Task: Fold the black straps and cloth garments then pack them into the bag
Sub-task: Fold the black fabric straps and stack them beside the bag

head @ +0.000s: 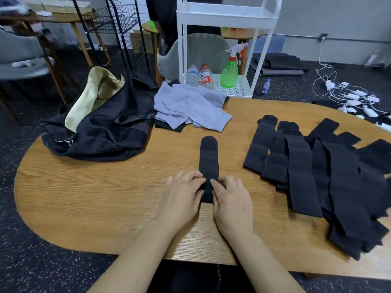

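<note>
Makeshift workroom — chargers (355, 98) strewn on floor (296, 85)

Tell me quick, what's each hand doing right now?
Left hand: fingers pinching the near end of the black strap.
Right hand: fingers pinching the same strap end.

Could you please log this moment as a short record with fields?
surface: wooden table
left hand: fingers on the strap's near end
right hand: fingers on the same end
strap in work: lying flat, lengthwise away from the person
remaining straps: overlapping pile, right side
bag: open, far left
garments: grey, unfolded, beside bag
</note>
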Demonstrator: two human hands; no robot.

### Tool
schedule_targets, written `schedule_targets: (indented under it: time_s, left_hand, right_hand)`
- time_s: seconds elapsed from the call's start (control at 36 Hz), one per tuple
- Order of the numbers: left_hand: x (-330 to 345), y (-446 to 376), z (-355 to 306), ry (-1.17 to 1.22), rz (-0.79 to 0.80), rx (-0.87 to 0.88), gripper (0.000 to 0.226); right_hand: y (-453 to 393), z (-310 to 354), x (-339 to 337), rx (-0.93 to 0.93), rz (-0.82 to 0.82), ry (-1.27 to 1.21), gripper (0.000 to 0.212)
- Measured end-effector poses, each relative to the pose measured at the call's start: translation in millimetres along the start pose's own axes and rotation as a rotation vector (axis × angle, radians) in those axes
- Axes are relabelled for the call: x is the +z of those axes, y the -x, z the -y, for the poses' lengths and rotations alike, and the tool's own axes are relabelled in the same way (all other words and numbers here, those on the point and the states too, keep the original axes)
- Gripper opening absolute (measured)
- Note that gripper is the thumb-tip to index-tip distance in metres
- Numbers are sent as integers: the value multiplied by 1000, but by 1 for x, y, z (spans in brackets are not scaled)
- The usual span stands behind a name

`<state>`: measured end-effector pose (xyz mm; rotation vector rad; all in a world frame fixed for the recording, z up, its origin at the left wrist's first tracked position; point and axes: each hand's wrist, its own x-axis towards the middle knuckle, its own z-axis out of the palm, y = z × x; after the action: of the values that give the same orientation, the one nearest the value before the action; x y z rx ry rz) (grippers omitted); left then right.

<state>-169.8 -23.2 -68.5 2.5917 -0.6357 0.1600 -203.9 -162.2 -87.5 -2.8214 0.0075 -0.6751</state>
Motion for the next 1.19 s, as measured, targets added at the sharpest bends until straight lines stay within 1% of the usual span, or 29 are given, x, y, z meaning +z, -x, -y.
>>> schedule_targets:
  time_s: [0.11, 0.17, 0.25, 0.31, 0.39, 0.47, 0.56, 0.58, 0.64, 0.75, 0.81, 0.86, 1.0, 1.06, 1.19]
  left_hand:
    - [-1, 2, 2, -5, 72, 50, 33]
    - [-5, 4, 4, 17, 122, 50, 40]
    - [-12, 6, 7, 17, 228, 62, 54]
    - [-16, 7, 8, 24, 246, 71, 56]
    - [-20, 12, 10, 34, 259, 71, 56]
    - [-23, 19, 7, 65, 251, 54, 52]
    - [-27, 26, -1, 194, 215, -32, 38]
    - [-27, 28, -4, 251, 204, -74, 35]
    - [-27, 31, -8, 331, 187, -168, 36]
    - [-24, 32, -12, 398, 160, -282, 41]
    - [-21, 29, -13, 421, 126, -310, 37]
    - [-16, 25, -14, 453, 71, -335, 29]
    - [-8, 13, -15, 406, -23, -386, 12]
    - [-7, 10, -14, 390, -36, -403, 11]
    - [-6, 3, -14, 349, -7, -435, 18]
  right_hand:
    - [0, -5, 0, -81, 24, 16, 31]
    - [1, -9, 0, -110, 27, 6, 32]
    - [4, -13, -4, -129, 60, -4, 27]
    - [7, -13, -10, -123, 115, -28, 39]
    - [14, -13, -20, -110, 235, -97, 48]
    - [21, -15, -27, -108, 320, -146, 54]
    - [28, -15, -30, -90, 310, -177, 47]
    - [29, -14, -29, -61, 286, -205, 44]
    - [29, -11, -28, 33, 236, -278, 38]
    - [23, -2, -30, 243, 190, -386, 37]
    - [19, 0, -30, 289, 180, -380, 32]
    - [15, 2, -29, 311, 161, -357, 26]
    - [4, 6, -25, 375, 143, -295, 23]
    - [0, 6, -23, 383, 156, -280, 25]
    - [-7, 8, -19, 391, 172, -235, 27]
